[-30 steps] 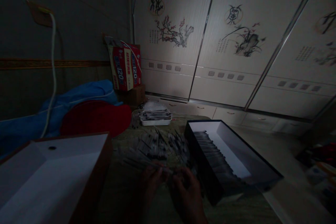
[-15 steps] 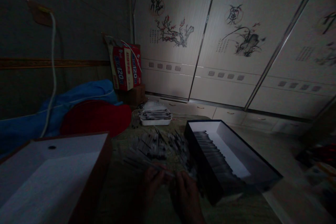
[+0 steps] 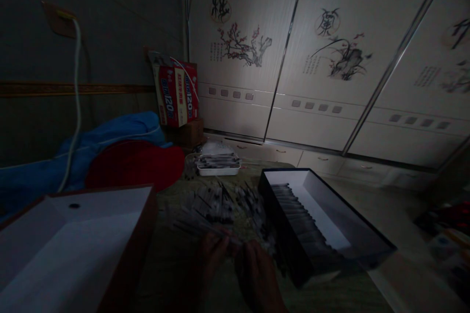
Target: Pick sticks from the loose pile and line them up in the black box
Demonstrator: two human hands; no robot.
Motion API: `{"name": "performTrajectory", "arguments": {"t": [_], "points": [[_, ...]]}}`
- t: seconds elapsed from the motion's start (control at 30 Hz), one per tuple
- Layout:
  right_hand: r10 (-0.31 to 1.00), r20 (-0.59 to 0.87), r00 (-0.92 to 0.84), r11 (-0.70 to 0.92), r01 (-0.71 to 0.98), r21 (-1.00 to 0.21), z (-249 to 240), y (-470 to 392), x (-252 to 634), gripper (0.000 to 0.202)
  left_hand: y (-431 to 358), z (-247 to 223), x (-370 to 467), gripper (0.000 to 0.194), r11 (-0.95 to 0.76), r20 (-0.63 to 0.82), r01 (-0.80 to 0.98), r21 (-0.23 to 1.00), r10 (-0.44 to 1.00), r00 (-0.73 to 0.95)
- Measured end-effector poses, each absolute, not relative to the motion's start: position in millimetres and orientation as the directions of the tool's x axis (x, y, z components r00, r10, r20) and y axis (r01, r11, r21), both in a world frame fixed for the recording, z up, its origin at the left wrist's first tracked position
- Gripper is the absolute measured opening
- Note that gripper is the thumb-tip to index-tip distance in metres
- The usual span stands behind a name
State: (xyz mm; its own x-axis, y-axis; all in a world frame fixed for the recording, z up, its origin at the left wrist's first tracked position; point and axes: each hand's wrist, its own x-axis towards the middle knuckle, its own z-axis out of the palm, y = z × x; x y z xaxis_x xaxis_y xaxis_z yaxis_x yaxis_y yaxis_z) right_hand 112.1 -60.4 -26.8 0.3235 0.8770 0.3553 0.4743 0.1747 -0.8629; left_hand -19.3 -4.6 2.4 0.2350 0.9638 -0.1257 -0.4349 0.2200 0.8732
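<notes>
At the near side, the left hand [image 3: 213, 250] was angled inward, its fingers pinching a translucent pen [image 3: 234, 241] above the bench [image 3: 341, 279]. The right hand [image 3: 260, 270] was curled, knuckles up, at the pen's right end; dim light hid whether its fingers gripped. Beyond the hands, loose pens [image 3: 218, 201] lay in two piles, judged as not yet boxed. To the right, a black box [image 3: 281, 234] contained an orderly row [image 3: 299, 215], apparently partly filled. Farther away, a white tray [image 3: 219, 172] held similar slender pieces.
</notes>
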Motion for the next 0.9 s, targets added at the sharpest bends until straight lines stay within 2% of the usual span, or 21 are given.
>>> {"name": "performTrajectory", "arguments": {"t": [0.17,0.33,0.57,0.73,0.9], "points": [[0.886,0.358,0.296,0.180,0.492,-0.852,-30,-63,114,0.038,-5,3,-20,0.028,0.178,-0.097,-0.410,0.895,0.973,0.210],[0.850,0.399,0.344,0.168,0.540,-0.824,-42,-62,117,0.039,-2,-6,-18,0.034,0.178,-0.090,-0.402,0.898,0.969,0.229],[0.887,0.376,0.267,0.189,0.532,-0.825,-27,-65,110,0.035,-1,-8,-21,0.038,0.163,-0.084,-0.356,0.920,0.970,0.228],[0.832,0.478,0.281,0.256,0.571,-0.780,-24,-63,112,0.037,-2,-8,-21,0.036,0.152,-0.053,-0.367,0.918,0.962,0.266],[0.887,0.410,0.213,0.245,0.535,-0.809,-17,-65,107,0.032,2,-15,-21,0.039,0.127,-0.048,-0.354,0.927,0.974,0.222]]}}
